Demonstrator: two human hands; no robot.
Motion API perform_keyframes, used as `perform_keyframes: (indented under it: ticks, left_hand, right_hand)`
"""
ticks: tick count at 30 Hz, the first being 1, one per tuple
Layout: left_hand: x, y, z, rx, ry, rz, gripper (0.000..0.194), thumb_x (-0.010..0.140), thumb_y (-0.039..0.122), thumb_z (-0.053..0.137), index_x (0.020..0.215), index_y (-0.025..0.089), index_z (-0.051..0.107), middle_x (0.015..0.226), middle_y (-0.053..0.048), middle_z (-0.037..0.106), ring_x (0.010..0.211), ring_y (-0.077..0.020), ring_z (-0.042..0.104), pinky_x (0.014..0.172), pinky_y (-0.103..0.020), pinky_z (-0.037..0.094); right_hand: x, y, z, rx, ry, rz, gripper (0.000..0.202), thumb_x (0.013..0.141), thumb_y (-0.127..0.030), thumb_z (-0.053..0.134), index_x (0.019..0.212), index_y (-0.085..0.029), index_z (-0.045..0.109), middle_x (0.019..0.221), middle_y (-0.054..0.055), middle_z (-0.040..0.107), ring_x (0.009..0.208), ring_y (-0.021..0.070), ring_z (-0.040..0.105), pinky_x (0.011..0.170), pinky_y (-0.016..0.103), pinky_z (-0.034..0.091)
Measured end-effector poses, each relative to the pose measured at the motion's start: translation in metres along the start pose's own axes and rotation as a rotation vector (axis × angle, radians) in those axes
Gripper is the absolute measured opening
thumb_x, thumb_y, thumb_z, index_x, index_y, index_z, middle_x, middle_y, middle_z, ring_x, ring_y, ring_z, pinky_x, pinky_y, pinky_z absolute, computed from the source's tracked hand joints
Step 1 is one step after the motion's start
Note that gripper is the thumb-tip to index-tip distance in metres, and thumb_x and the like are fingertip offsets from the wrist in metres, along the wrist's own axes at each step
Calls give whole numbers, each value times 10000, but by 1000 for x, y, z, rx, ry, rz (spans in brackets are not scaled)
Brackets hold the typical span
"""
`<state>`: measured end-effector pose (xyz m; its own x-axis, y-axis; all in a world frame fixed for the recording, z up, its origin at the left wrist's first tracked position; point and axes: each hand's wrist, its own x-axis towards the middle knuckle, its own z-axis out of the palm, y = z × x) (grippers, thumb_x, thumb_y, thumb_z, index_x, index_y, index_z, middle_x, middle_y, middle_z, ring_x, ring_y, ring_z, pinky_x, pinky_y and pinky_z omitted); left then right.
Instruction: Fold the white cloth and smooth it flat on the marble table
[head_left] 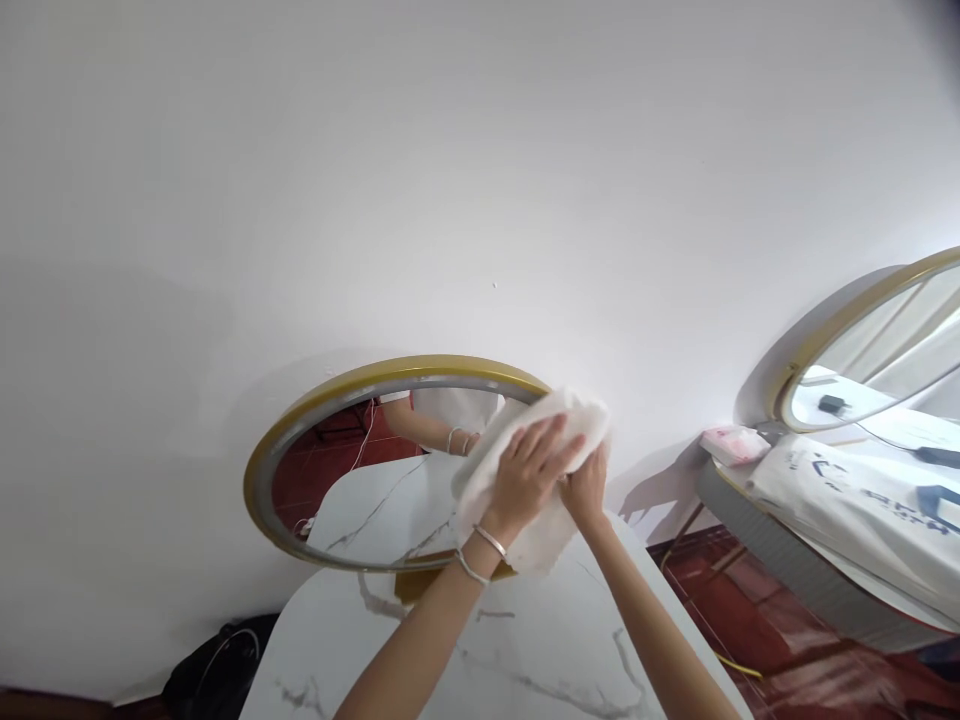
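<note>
both hands press a crumpled white cloth [525,470] against the right edge of a round gold-framed wall mirror [330,395]; the left hand [525,475], two thin silver bangles [480,552] at its wrist, lies flat on top, while the right hand [586,488] grips the cloth from beneath. a white marble-patterned table [525,650] stands below. wiping well likely means even pressure, following the rim. a white bag [862,500] at right bears dark lettering, too blurred to read.
</note>
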<state>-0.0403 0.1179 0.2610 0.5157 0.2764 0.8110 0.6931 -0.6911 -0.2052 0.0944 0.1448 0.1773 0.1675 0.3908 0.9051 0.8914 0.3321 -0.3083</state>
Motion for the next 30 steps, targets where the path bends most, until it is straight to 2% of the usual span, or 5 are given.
perform_keyframes:
  ticks: [6,13,18,24,30]
  left_hand:
    - [-118,22,36,-134,-249,-13,438,962,128,422,1379,253,471,1155,-15,683,1095,-151,611,971,-292,457]
    - [-239,20,26,-55,-447,-246,563,951,103,378,1462,338,348,1223,-40,663,1089,-190,621,981,-385,463]
    - [-229,15,33,-53,-213,-332,581,965,138,365,1499,336,248,1534,-80,360,1355,-243,439,1083,-449,407]
    - [-114,-12,12,-156,213,-279,590,951,115,404,1496,299,271,1598,-33,124,1466,-231,136,1210,-470,200]
    - [-18,-48,-35,-183,501,-213,561,961,76,343,1470,311,324,1592,11,150,1464,-216,118,1211,-492,173]
  right_hand:
    - [-154,10,16,111,-373,164,517,943,-292,356,1450,-194,363,1378,164,505,1276,360,449,1003,624,381]
    - [-263,-42,44,297,-538,352,718,963,-537,303,1547,-214,37,1552,196,245,1402,425,272,984,661,392]
    - [-200,-91,32,311,-358,447,749,975,-562,190,1519,-205,-183,1580,143,-225,1439,428,-140,1040,751,228]
    - [-62,-117,14,274,-84,263,685,994,-514,97,1512,-176,-197,1595,134,-170,1450,380,-148,1056,763,161]
    - [48,-136,12,196,128,-39,653,999,-478,59,1541,-144,-82,1609,164,14,1475,350,-14,1108,691,144]
